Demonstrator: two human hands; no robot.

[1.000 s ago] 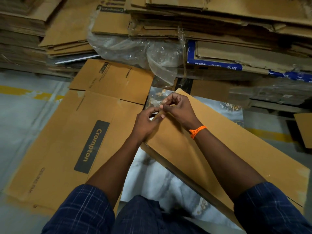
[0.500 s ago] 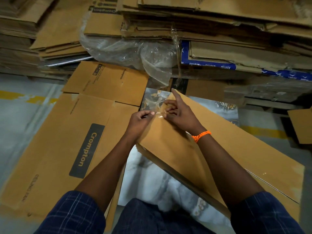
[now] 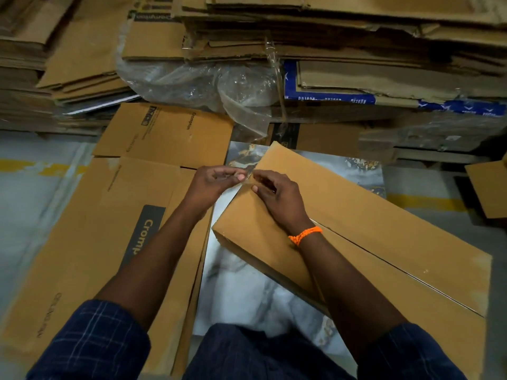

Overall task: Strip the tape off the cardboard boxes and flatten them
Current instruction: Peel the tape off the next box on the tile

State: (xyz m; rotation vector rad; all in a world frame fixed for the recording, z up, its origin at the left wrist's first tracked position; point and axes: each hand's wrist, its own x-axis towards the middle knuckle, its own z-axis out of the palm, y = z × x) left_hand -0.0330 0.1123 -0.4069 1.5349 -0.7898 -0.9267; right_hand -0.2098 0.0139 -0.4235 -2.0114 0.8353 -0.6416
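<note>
Left hand (image 3: 216,179) pinched clear tape strip (image 3: 247,179) at long brown cardboard box (image 3: 384,229) 11-o'clock corner, right hand (image 3: 277,196) pinning it; best peeled low, steady.

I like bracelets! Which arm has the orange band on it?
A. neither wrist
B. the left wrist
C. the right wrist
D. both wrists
C: the orange band sits on the wrist just behind the right hand, which rests on the cardboard box; the wrist behind the left hand is bare.

"Crompton" on flattened carton (image 3: 90,242)
</note>
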